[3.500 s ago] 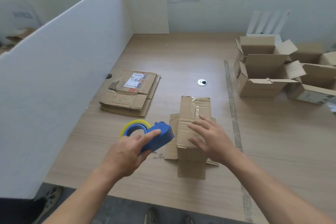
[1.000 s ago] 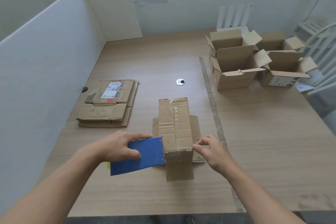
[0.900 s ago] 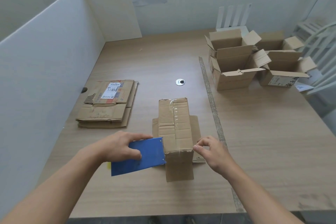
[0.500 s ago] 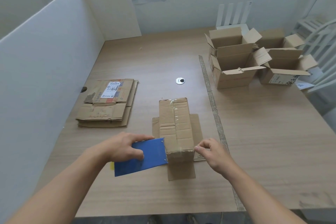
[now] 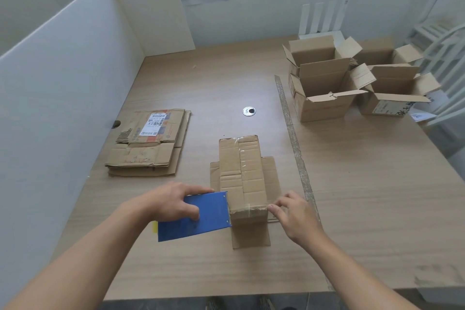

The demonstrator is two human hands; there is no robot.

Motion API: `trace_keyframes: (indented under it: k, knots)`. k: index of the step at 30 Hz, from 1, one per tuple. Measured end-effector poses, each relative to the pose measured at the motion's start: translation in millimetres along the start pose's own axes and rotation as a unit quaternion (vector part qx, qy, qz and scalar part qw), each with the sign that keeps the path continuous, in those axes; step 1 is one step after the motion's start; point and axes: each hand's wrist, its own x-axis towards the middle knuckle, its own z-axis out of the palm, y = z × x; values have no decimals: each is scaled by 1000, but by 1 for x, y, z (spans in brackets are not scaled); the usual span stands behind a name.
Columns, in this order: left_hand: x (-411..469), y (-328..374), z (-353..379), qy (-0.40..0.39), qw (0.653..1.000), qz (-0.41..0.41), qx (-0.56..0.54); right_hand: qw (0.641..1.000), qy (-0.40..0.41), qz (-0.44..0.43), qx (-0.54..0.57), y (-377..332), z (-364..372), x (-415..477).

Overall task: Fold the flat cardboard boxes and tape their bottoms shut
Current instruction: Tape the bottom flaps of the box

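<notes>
Right now the box (image 5: 242, 171) sits upside down near the middle of the desk (image 5: 364, 196), its flaps spread flat around it and clear tape running along its top seam. The left hand (image 5: 173, 202) grips a blue tape dispenser (image 5: 198, 216), fingers (image 5: 191, 209) curled over its side, with the dispenser's edge against the box's near left corner. The right hand (image 5: 293, 214) pinches at the near right corner of the box, its fingers (image 5: 274, 207) curled where a strip of tape crosses the near edge. A stack of flat boxes (image 5: 148, 143) lies to the left beside a white partition (image 5: 50, 98). Several open boxes (image 5: 324, 88) stand at the far right.
</notes>
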Motion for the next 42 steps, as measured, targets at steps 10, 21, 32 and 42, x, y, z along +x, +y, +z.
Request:
trace_keyframes:
  k: [10, 21, 32, 42]
  knots:
    - [-1, 1, 0, -6, 1000, 2, -9, 996, -10, 55, 70, -19, 4, -5]
    - [1, -1, 0, -5, 1000, 5, -4, 996, 48, 17, 69, -5, 22, -8]
    - [3, 2, -1, -1, 1000, 21, 4, 938, -62, -211, -268, -16, 2, 19]
    - [4, -11, 6, -6, 999, 22, -33, 917, 65, -363, -155, 3, 39, 42]
